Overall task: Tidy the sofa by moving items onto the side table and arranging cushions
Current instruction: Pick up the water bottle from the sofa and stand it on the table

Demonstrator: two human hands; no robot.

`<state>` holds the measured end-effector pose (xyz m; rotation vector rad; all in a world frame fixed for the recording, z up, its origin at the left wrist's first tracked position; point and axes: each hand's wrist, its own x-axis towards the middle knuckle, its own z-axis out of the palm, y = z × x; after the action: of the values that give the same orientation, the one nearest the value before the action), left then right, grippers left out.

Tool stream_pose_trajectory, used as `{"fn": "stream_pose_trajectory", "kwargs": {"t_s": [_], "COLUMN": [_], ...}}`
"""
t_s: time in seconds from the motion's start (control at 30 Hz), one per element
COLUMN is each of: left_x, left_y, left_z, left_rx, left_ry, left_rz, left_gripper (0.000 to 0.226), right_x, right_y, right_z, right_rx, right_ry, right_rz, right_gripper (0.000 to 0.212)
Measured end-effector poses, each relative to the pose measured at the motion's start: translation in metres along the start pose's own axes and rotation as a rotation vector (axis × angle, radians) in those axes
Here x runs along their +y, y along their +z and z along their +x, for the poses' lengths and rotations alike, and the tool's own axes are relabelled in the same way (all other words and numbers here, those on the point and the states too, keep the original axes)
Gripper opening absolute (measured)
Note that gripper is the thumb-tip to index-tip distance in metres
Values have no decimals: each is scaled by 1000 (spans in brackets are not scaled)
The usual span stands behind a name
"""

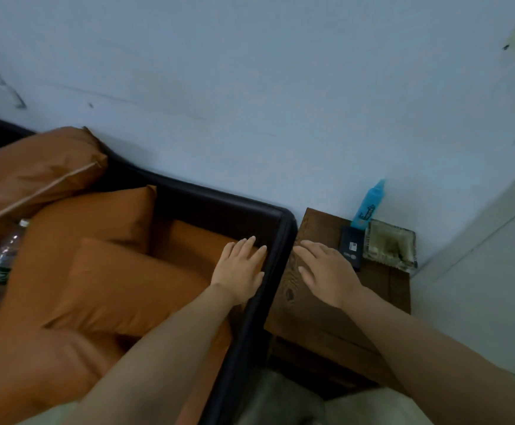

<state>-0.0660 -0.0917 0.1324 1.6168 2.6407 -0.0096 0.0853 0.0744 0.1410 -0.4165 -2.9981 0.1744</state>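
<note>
Head view, left hand: the left hand (240,269) is resting flat, fingers straight, holding nothing, by the sofa (276,240) arm.
Head view, right hand: the right hand (326,273) is lying open and empty on the wooden surface (317,320).
Cushions: three orange cushions (127,286) are lying jumbled on the seat, the nearest one's long axis running left to right.
Bottle: a clear bottle (6,256) is lying among them at far left, cap pointing up and away.
Handling: the cushions probably being soft and light, gripping an edge should do; the bottle likely slippery, best taken round its middle.

The single head camera looks steeply down and forward from close above, with the sofa (188,271) in the lower left of the frame, the side table (326,302) at centre right and the wall (250,87) across the top.
</note>
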Motion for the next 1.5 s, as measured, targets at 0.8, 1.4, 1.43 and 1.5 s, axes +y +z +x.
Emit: {"fn": "stream_pose_trajectory", "kwargs": {"t_s": [0.8,1.4,1.43,1.5], "left_x": [-95,-284,-293,-308], "left_y": [-21,-19,-20,-19], "left_z": [-232,-449,-457,-467], "left_rx": [106,133,143,160], "left_ry": [-619,-785,-787,-785], "left_rz": [89,129,127,120], "left_gripper": [62,64,63,63], "right_x": [-219,-501,-514,-536], "right_y": [20,53,54,56], "right_z": [40,50,51,56], "right_rx": [-40,-97,-92,-81], "right_ry": [-517,-592,-615,-657], "right_rz": [28,36,35,26], "right_gripper": [46,47,47,46]}}
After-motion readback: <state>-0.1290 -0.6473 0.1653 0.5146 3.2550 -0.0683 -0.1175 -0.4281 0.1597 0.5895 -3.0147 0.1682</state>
